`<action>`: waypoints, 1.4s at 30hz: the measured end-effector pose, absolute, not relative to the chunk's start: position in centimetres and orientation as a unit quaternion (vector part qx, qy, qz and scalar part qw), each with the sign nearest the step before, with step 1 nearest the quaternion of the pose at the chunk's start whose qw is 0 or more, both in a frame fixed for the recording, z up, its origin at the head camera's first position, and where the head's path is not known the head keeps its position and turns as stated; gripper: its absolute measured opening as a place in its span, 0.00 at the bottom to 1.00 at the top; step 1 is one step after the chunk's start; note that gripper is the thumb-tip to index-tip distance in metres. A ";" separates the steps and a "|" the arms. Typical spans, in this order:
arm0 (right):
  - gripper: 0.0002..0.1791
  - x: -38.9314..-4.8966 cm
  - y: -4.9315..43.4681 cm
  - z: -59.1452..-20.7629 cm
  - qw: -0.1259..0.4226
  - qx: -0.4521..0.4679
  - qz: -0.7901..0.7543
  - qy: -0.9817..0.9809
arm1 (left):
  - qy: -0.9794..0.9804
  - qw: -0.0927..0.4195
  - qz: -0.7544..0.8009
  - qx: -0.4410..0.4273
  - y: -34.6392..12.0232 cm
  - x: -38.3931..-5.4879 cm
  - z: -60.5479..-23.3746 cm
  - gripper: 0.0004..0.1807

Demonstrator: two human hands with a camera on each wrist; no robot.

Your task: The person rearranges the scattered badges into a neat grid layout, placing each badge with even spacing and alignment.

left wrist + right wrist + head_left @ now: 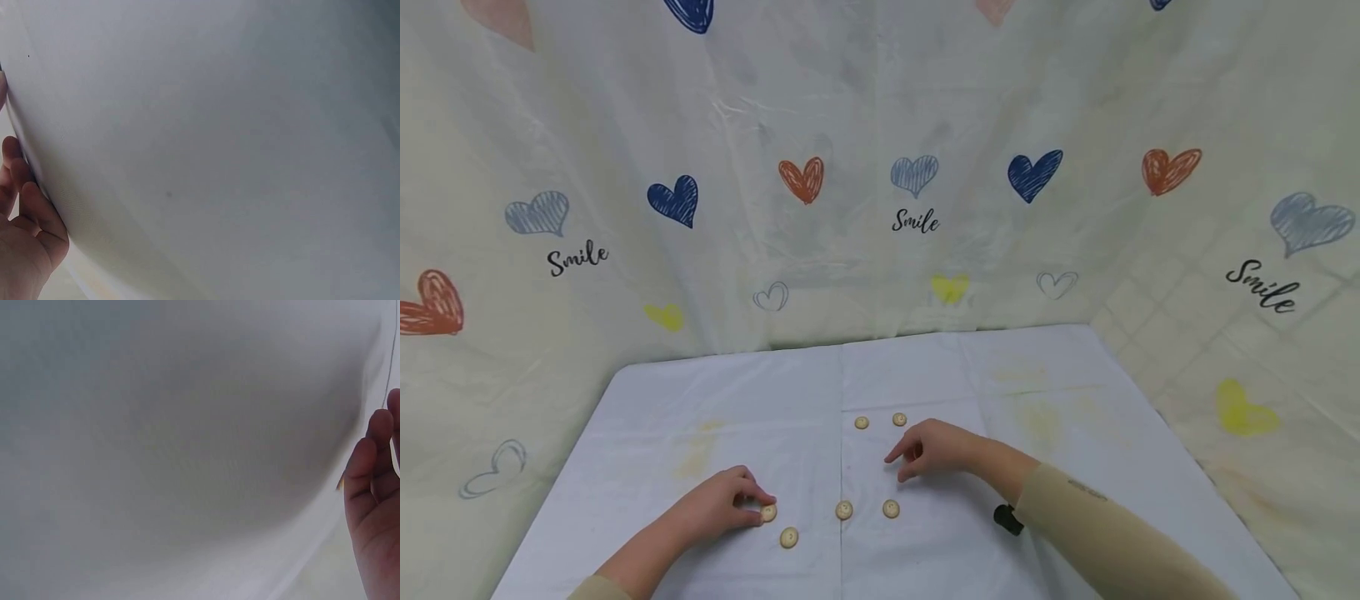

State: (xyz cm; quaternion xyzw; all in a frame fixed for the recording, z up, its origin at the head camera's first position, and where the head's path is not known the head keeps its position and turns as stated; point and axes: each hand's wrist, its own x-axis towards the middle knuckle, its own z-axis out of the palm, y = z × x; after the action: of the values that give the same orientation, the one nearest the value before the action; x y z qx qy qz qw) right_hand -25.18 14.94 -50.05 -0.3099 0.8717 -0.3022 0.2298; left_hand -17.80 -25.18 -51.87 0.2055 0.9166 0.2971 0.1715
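In the head view, my left hand (726, 504) pinches a small round wooden disc (768, 512) between thumb and fingertips, down at the white tablecloth. Just to its right lies a second disc (788, 537) with a dark mark on its face. My right hand (934, 450) hovers over the cloth with fingers loosely bent and nothing in them. Beyond it lie two discs, one at the left (861, 422) and one nearer the hand (899, 419). On its near side are another disc (891, 508) and a disc by the fold line (844, 509). Both wrist views show mostly cloth, with parts of the left hand (34, 244) and right hand (378, 500).
The white-covered table (760, 400) has its back edge against a hanging curtain (850, 100) printed with hearts and the word Smile. A small black object (1007, 519) sits beneath the right wrist, at the beige sleeve (1097, 517).
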 end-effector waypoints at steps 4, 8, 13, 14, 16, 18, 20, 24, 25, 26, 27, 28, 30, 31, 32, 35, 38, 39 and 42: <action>0.14 -23.5 14.6 -50.0 0.256 -0.333 -0.304 0.855 | 0.917 0.173 0.295 0.204 -25.3 -17.8 -52.0 0.12; 0.13 -22.5 14.3 -49.9 0.264 -0.338 -0.298 0.853 | 0.917 0.174 0.297 0.202 -25.4 -17.8 -52.3 0.12; 0.13 -21.8 14.0 -49.8 0.262 -0.353 -0.277 0.854 | 0.916 0.176 0.299 0.201 -25.4 -17.8 -52.3 0.12; 0.13 -21.7 14.0 -49.8 0.261 -0.357 -0.270 0.855 | 0.916 0.177 0.300 0.200 -25.4 -17.7 -52.3 0.12; 0.13 -21.6 13.9 -49.8 0.259 -0.362 -0.256 0.858 | 0.916 0.177 0.301 0.199 -25.4 -17.7 -52.3 0.12; 0.13 -21.6 13.8 -50.0 0.254 -0.368 -0.242 0.861 | 0.917 0.176 0.299 0.199 -25.3 -17.7 -52.2 0.12; 0.14 -21.7 13.8 -50.1 0.247 -0.374 -0.229 0.864 | 0.918 0.175 0.297 0.198 -25.3 -17.7 -52.1 0.12; 0.14 -21.8 13.6 -50.5 0.239 -0.389 -0.201 0.867 | 0.919 0.176 0.293 0.197 -25.2 -17.7 -52.0 0.12; 0.14 -21.9 13.5 -50.6 0.238 -0.392 -0.195 0.867 | 0.918 0.177 0.294 0.197 -25.2 -17.7 -51.9 0.12; 0.14 -21.9 13.5 -50.6 0.237 -0.394 -0.191 0.867 | 0.918 0.178 0.295 0.197 -25.2 -17.7 -51.9 0.12; 0.14 -21.9 13.4 -50.7 0.236 -0.396 -0.186 0.868 | 0.918 0.179 0.295 0.197 -25.2 -17.7 -51.9 0.12; 0.13 -22.0 13.4 -50.7 0.236 -0.397 -0.185 0.868 | 0.918 0.179 0.296 0.196 -25.2 -17.7 -51.9 0.12; 0.13 -22.0 13.3 -50.6 0.235 -0.400 -0.183 0.867 | 0.918 0.180 0.296 0.194 -25.2 -17.8 -51.8 0.12; 0.12 -22.0 13.3 -50.5 0.234 -0.400 -0.183 0.867 | 0.918 0.181 0.295 0.192 -25.2 -17.8 -51.8 0.12; 0.12 -22.1 13.3 -50.5 0.234 -0.401 -0.184 0.866 | 0.918 0.181 0.295 0.191 -25.2 -17.8 -51.8 0.12; 0.11 -22.0 13.3 -50.3 0.237 -0.395 -0.191 0.867 | 0.918 0.183 0.297 0.190 -25.2 -17.8 -51.8 0.12; 0.11 -22.0 13.5 -50.2 0.239 -0.383 -0.201 0.869 | 0.917 0.183 0.298 0.191 -25.1 -17.8 -51.7 0.12; 0.11 -22.0 13.5 -50.2 0.238 -0.381 -0.203 0.870 | 0.917 0.183 0.298 0.191 -25.0 -17.9 -51.7 0.12; 0.10 -22.1 13.7 -50.2 0.231 -0.379 -0.214 0.870 | 0.919 0.180 0.296 0.190 -25.0 -17.9 -51.7 0.12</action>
State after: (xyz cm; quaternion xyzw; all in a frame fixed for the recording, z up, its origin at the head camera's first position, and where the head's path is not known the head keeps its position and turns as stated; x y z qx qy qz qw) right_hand -22.12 13.70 -50.20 -0.3788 0.8704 -0.2139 0.2306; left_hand -17.89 -24.98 -51.71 0.1899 0.9185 0.2961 0.1805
